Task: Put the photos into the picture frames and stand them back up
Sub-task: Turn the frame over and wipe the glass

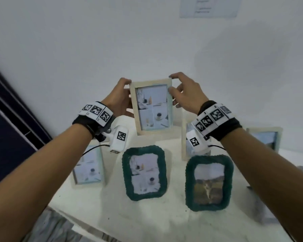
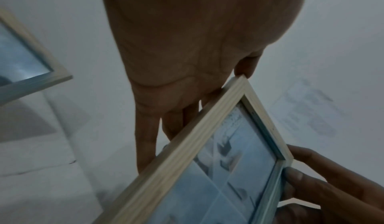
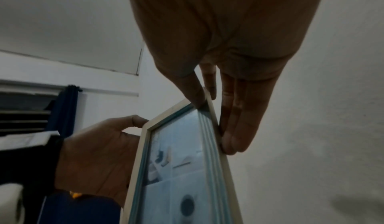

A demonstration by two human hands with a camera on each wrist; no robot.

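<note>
A pale wooden picture frame [image 1: 152, 107] with a light blue photo of cups in it is held upright above the back of the white table [image 1: 164, 222]. My left hand [image 1: 120, 98] grips its left edge, fingers behind and thumb at the top corner. My right hand [image 1: 181, 92] pinches the upper right edge between thumb and fingers. The left wrist view shows the frame [image 2: 187, 161] slanting under my left hand's fingers [image 2: 145, 145]. In the right wrist view my right thumb and fingers [image 3: 234, 129] clamp the frame's edge [image 3: 212, 137].
Two green fuzzy frames [image 1: 144, 172] [image 1: 208, 183] with photos stand at the front. A wooden frame [image 1: 87, 169] stands at the left, another [image 1: 264, 137] at the right, and one [image 1: 184, 142] behind my right wrist. A white wall lies close behind.
</note>
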